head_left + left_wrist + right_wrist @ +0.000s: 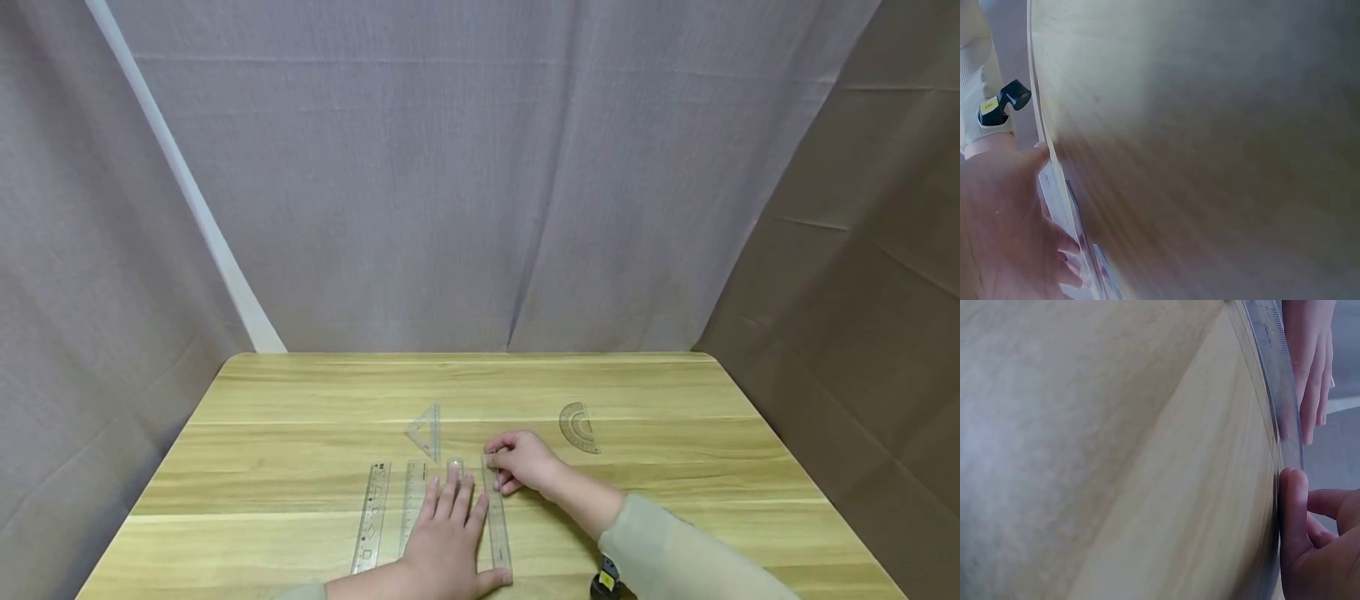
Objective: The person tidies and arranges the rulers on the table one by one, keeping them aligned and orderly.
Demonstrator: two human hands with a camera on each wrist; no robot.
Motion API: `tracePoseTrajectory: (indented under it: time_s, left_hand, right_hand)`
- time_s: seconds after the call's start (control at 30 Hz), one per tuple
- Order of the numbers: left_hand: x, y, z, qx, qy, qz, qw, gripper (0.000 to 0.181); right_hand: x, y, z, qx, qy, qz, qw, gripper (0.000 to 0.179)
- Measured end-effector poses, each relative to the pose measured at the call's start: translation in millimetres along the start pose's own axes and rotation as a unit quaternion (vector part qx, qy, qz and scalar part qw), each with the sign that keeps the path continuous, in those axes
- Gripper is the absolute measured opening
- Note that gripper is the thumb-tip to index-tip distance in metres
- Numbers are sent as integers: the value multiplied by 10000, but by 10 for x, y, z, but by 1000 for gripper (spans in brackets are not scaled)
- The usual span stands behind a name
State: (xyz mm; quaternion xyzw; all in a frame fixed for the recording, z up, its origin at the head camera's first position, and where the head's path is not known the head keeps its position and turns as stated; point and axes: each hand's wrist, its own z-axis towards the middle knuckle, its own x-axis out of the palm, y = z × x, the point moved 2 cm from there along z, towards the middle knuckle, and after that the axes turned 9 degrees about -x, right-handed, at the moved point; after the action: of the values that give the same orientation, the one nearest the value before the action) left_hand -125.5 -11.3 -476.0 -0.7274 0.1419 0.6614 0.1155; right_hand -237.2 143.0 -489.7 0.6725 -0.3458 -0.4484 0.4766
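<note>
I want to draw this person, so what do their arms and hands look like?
The right sleeve is pale grey-green; the small bit of left sleeve showing looks similar. Near the right cuff is a black gadget with a yellow label. The hands wear no gloves.

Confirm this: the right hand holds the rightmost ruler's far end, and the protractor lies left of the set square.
Not quite: the head view shows the protractor right of the set square. The right hand does hold the rightmost ruler.
</note>
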Motion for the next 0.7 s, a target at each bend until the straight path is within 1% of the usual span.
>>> tracePoseTrajectory:
  time_s: [0.13,0.33,0.43,0.5,0.57,0.67,0.7]
  left_hand:
    - [22,-4,3,20,-4,71,10000,104]
    - [42,0,4,73,10,34,10000,104]
    - [43,-2,2,83,29,41,10000,103]
    - [39,-2,-1,77,58,68,9999,103]
    - [42,-2,-1,76,82,101,9999,102]
    - [48,-2,-2,79,106,136,9998,102]
    - [50,-3,-1,84,106,140,9998,102]
  right_hand:
    - [30,50,-17,-14,-70,-214,9997,22]
    - [42,95,-30,-36,-88,-515,9986,19]
    - [29,92,-25,-113,-78,-859,9962,19]
    - [22,89,-22,-241,-73,-1192,9926,19]
    - [19,85,-22,-420,-67,-1577,9866,19]
    - [17,80,-25,-723,-51,-2103,9750,19]
    - [16,79,-26,-828,-49,-2298,9697,19]
